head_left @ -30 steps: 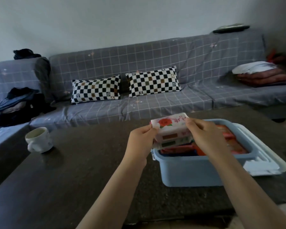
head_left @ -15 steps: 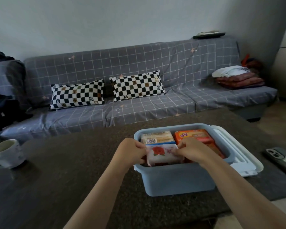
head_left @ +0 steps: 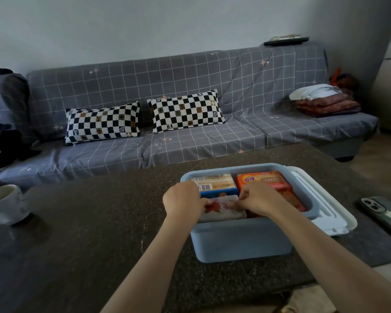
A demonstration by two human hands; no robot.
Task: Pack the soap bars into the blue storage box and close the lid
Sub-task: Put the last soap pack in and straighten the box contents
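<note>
While I am pressing the white rose-printed soap packet (head_left: 224,208) into the pale blue plastic storage box (head_left: 239,240), my left hand (head_left: 182,201) and right hand (head_left: 261,197) are curling their fingers (head_left: 204,203) closed on its two short ends. Its long axis is running between my hands. The white lid (head_left: 325,206) is lying beyond my right fingers, nearer that hand.

Dark speckled stone-look table (head_left: 88,233), rectangular. On it: light blue plastic storage box (head_left: 242,242), open, toward the near right; white plastic lid (head_left: 325,213), flat, touching the box's right side; white ceramic mug (head_left: 6,205) at the left edge; dark-cased smartphone (head_left: 384,213), face down, at the right edge.
</note>
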